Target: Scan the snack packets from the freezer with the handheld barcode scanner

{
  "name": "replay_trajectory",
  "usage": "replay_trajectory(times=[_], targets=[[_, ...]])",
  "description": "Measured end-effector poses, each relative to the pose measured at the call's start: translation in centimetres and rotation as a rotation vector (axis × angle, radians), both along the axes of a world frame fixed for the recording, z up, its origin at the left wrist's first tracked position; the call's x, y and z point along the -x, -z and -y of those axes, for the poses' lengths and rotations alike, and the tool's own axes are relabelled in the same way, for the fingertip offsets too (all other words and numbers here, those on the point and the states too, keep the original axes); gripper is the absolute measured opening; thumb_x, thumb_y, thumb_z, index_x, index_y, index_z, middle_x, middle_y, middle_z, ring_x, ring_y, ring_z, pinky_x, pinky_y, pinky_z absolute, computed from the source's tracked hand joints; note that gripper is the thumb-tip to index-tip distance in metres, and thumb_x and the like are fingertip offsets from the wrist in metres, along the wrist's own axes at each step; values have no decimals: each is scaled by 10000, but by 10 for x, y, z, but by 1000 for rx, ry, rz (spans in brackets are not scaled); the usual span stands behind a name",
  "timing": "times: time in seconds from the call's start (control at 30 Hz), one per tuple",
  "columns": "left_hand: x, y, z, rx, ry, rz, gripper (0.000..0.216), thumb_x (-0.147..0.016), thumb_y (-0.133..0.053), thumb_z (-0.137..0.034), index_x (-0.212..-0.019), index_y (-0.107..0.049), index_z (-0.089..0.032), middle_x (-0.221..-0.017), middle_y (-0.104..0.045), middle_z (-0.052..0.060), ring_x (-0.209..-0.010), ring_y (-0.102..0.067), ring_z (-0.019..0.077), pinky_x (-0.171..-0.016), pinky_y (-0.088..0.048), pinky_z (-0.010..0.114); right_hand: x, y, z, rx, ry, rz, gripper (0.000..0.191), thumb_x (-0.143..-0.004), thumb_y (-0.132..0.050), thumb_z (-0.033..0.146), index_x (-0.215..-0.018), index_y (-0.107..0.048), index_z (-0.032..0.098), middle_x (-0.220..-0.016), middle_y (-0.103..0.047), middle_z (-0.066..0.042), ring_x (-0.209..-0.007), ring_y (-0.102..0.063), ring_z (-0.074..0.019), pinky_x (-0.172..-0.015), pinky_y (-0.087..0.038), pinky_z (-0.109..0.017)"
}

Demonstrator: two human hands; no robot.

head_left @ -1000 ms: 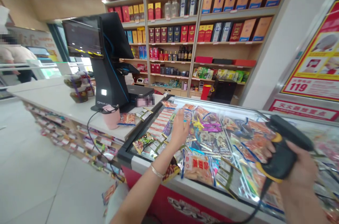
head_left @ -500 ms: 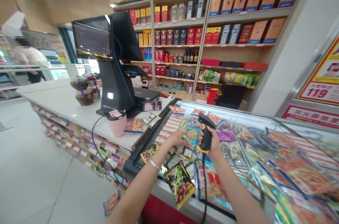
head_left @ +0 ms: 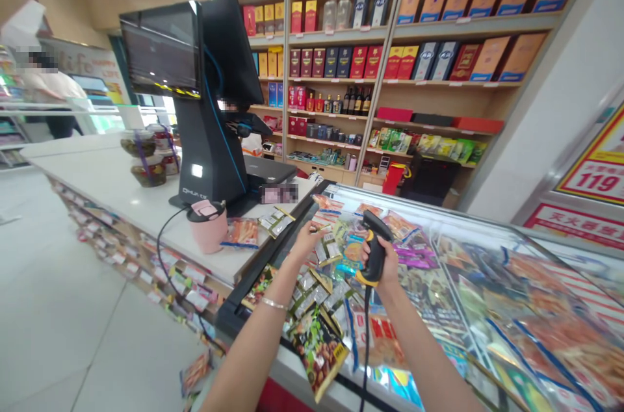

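Head view shows the right hand (head_left: 384, 264) with its grip closed around a barcode scanner (head_left: 375, 253). Left of the scanner, the left hand (head_left: 303, 242) curls at a gold-edged packet (head_left: 328, 247); whether it pinches this, I cannot tell. Farther left of the scanner, a pink cup (head_left: 207, 234) stands on the white tabletop (head_left: 104, 168). Scanning seems the step in hand; the next move would call for facing the packet to the scanner. Compared with half a second ago, the left hand is farther from the scanner.
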State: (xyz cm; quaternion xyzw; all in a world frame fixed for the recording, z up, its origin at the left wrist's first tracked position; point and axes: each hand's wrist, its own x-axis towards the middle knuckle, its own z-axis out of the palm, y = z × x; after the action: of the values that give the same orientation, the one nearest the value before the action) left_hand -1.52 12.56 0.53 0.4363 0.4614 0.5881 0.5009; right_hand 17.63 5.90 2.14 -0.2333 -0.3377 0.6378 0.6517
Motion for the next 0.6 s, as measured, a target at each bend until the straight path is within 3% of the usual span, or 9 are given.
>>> replay_trajectory(times=[0.13,0.37,0.47,0.6], targets=[[-5,5,-7,69,-90,202,313,-653,-707,-402,-739,-498,-184,-616,-522,-40,-555,-494,105,-551,-418,228,-7,0,7,39,9,-1,267,-674,-660,407,-794,-538,202,-575,-462,34,-435,-429,-110,-347,-385,-191],[5,7,-16,108,-325,512,292,-794,-580,-457,-868,-416,-227,-795,-550,-11,-742,-578,134,-690,-491,312,4,10,0,167,-51,148,276,-681,-652,423,-738,-532,182,-543,-486,16,-408,-449,-113,-337,-387,-192],[1,5,-14,122,-323,578,305,-772,-635,-350,-942,-412,-232,-845,-568,5,-769,-592,150,-701,-510,356,6,11,0,173,-112,183,277,-694,-656,417,-758,-548,171,-542,-481,20,-399,-440,-108,-326,-372,-189],[-10,4,-7,119,-283,578,575,-646,-685,-90,-1111,-384,-244,-871,-593,10,-739,-607,149,-717,-519,348,7,9,2,185,-148,186,284,-686,-666,422,-756,-544,175,-528,-483,21,-406,-443,-109,-333,-369,-181]])
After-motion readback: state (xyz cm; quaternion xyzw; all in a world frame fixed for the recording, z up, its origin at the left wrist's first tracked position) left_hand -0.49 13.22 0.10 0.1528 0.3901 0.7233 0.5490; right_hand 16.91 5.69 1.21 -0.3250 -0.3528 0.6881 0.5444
